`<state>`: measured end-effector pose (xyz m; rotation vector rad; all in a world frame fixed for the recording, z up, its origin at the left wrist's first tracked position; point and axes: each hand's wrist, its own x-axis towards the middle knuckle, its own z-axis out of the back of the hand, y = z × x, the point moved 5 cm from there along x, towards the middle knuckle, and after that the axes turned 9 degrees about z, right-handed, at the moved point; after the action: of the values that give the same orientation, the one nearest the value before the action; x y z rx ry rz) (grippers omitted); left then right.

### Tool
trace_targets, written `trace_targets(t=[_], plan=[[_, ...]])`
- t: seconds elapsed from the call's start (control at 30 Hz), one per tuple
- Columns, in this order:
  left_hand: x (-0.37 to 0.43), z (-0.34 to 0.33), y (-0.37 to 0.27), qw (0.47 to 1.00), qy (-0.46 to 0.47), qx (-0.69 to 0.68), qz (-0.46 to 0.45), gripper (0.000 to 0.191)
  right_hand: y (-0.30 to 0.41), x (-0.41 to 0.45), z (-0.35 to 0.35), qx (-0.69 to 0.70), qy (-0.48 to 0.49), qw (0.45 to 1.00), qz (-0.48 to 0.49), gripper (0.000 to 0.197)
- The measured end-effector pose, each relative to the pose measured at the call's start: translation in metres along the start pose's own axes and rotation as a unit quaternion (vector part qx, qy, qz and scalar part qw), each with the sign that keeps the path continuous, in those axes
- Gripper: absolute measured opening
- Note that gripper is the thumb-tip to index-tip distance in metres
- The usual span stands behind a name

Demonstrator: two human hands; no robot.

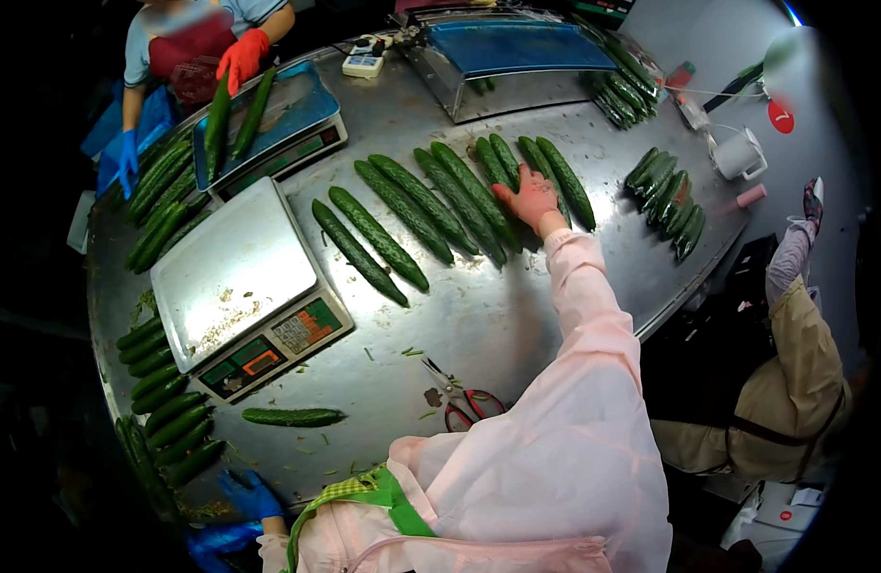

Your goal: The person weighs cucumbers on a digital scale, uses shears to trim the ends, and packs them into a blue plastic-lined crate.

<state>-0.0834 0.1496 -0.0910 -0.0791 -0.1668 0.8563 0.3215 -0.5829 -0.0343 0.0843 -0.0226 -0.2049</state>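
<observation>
Pairs of cucumbers (440, 204) lie side by side across the middle of the steel table. My right hand (532, 197), in a reddish glove, reaches over the right-hand pairs; its fingers rest at a cucumber (503, 159), and whether they grip it is unclear. My left hand (249, 494), in a blue glove, lies low at the table's near edge, with its fingers spread and nothing seen in it. Above it, a single shorter cucumber (294, 417) lies apart. Red-handled scissors (463, 401) lie partly opened near my right sleeve.
A digital scale (233, 268) stands at left, with a row of cucumbers (172, 422) below. Across the table (383, 344), a co-worker's red-gloved hand (242, 61) holds a cucumber at another scale (304, 107). A film-wrapping machine (519, 54) stands at the back; wrapped cucumbers (666, 193) lie right.
</observation>
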Motion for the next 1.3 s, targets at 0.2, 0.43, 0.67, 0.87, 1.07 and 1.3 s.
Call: trace_targets(t=[0.2,0.43,0.67,0.87,1.07,1.3], plan=[[-0.003,0.012,-0.026,1.000,0.021,-0.002,-0.008,0.059,-0.069,-0.010,0.048,0.028,-0.127,0.988,-0.086,0.078],[-0.013,0.000,0.026,0.999,0.008,-0.022,-0.023,0.050,-0.090,0.057,-0.022,0.120,0.055,0.990,-0.047,0.078],[0.020,0.028,-0.047,1.000,0.014,-0.020,0.012,0.059,-0.186,0.029,-0.048,0.397,0.016,0.913,0.088,0.069],[-0.004,0.015,-0.006,0.992,-0.032,-0.111,0.059,0.056,-0.143,0.022,-0.026,0.230,0.025,0.973,-0.010,0.096],[0.002,0.015,-0.011,0.971,-0.092,-0.209,0.071,0.040,-0.094,-0.007,0.046,0.269,-0.174,0.946,0.045,0.063],[-0.001,0.010,-0.013,0.922,0.052,-0.366,0.118,0.040,0.197,-0.185,0.065,0.398,-0.137,0.827,0.373,0.041]])
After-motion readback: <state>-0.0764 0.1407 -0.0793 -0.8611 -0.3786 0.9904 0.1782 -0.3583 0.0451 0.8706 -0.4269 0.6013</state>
